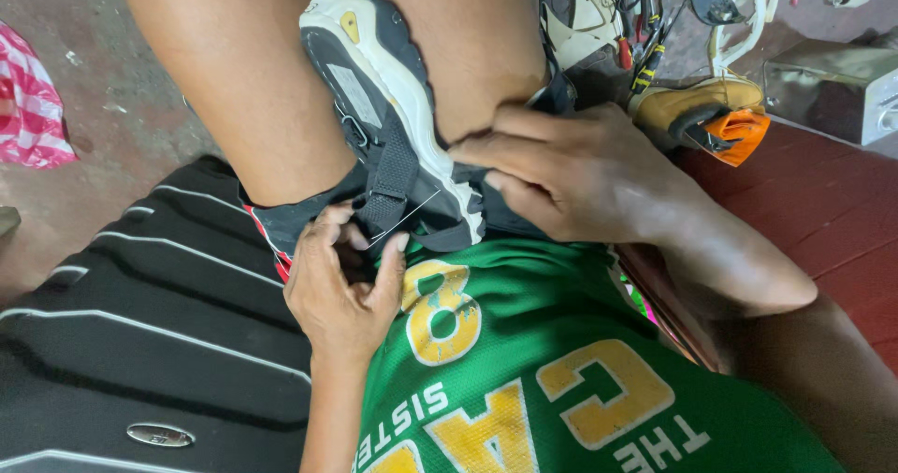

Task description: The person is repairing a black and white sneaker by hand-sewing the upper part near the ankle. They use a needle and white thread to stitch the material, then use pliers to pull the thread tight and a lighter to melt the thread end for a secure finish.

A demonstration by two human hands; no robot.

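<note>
Resting sole-up between thighs, sandal (393, 108) lay heel toward lap. Right hand (571, 169) pressed fingers against sole edge, closed on it. Left hand (341, 281) pinched thin white thread (404, 216) beside black strap (391, 169), fingers together. Green jersey (561, 361) below. Black suitcase (140, 342) at left. Tools (645, 33), tan shoe (697, 108) beyond knee.

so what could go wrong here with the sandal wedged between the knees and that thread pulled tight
The sandal is held only by the legs, so it may slip as the left hand pulls the thin thread. The right hand presses close to the stitching spot, so a needle, not visible here, could prick a finger. The taut thread might snap.
</note>
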